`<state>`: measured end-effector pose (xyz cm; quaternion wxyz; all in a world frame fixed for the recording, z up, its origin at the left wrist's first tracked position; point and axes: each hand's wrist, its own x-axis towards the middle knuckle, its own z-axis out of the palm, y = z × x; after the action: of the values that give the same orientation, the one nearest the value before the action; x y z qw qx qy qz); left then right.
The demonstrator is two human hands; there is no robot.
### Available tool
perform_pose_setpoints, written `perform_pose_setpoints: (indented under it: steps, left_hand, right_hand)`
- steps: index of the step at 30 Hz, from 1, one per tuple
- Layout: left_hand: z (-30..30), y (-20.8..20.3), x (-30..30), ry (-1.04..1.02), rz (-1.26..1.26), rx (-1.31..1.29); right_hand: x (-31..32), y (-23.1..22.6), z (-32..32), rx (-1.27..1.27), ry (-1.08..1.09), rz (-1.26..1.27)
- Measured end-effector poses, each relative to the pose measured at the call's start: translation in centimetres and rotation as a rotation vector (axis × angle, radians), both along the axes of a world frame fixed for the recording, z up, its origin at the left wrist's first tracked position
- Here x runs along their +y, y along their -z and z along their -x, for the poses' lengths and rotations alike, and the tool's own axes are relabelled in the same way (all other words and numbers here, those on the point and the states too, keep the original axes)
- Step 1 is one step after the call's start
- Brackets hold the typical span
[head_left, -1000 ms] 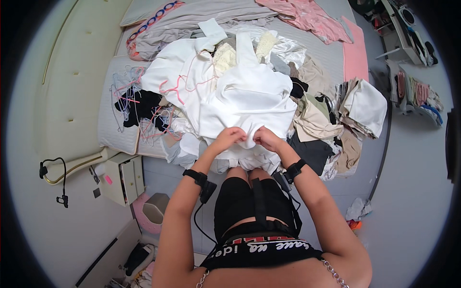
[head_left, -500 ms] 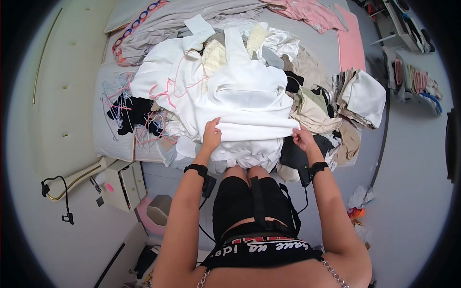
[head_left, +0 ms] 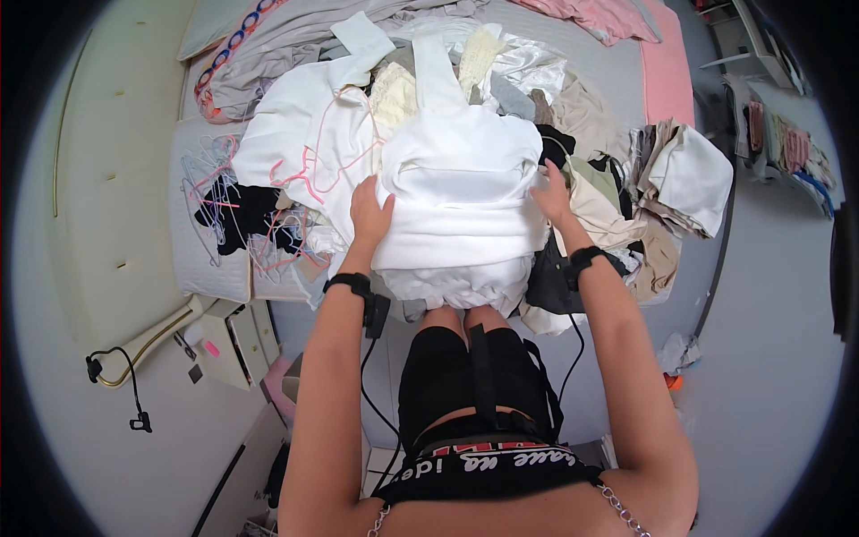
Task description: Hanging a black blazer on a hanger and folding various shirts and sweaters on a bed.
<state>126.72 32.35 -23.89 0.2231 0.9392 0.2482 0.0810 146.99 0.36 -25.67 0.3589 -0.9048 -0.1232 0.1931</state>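
Note:
A white garment (head_left: 461, 224), folded into a thick bundle, lies on the heap of clothes in front of me. Its lower part is rolled into a wide horizontal fold, and a recessed band shows above that. At its left edge rests my left hand (head_left: 369, 215), fingers stretched upward and thumb apart. My right hand (head_left: 553, 195) is at the right edge, open, its thumb toward the fabric and slightly blurred. Neither hand pinches the cloth. Another white garment (head_left: 304, 116) spreads to the left, with a pink hanger (head_left: 309, 170) lying on it.
Left of the heap, tangled hangers (head_left: 210, 192) lie by black cloth (head_left: 246, 215). Beige and green clothes (head_left: 595, 192) pile up on the right, beside a folded stack (head_left: 689, 179). A pink cloth (head_left: 667, 72) covers the bed's far right. A small cabinet (head_left: 237, 345) stands at left.
Both hands have let go of the garment's lower fold and moved up to its sides, fingers now extended. The fold lies flatter against the bundle. The view has shifted slightly.

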Motion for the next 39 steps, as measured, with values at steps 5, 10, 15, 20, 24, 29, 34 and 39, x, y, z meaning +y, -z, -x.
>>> perform_pose_setpoints:
  steps: [5, 10, 15, 20, 24, 29, 34, 39]
  left_hand:
    - [-7.0, 0.1, -1.2, -0.338, 0.842, 0.073]
    - [-10.0, 1.5, 1.1, -0.46, 0.706, 0.161]
    - [-9.6, 0.3, 3.2, -0.568, 1.074, 0.382]
    - [-8.6, -3.1, 1.8, -0.286, 0.941, -0.06]
    - [-2.5, -5.0, 0.6, 0.139, 0.266, -0.093]
    - [3.8, -3.1, -0.2, 0.209, 0.139, 0.149]
    - [-0.5, -3.9, -0.9, 0.213, 0.165, -0.057]
    - [-4.8, -5.0, -2.8, 0.448, -0.006, -0.089]
  right_hand:
    - [1.2, 1.0, -3.9, 0.448, 0.386, -0.169]
    - [3.0, 1.3, -7.8, 0.782, 0.771, -0.396]
    - [4.5, -1.7, -6.8, 0.753, 0.65, -0.385]
    - [1.0, -4.1, -5.9, 0.234, 0.273, -0.51]
    - [-4.6, -3.8, -2.8, -0.177, -0.14, -0.458]
    - [-7.9, -0.4, 1.3, 0.074, -0.068, -0.011]
    - [-4.6, -1.4, -0.3, -0.266, -0.143, 0.023]
    - [0.4, -4.0, -0.2, -0.318, -0.444, 0.22]
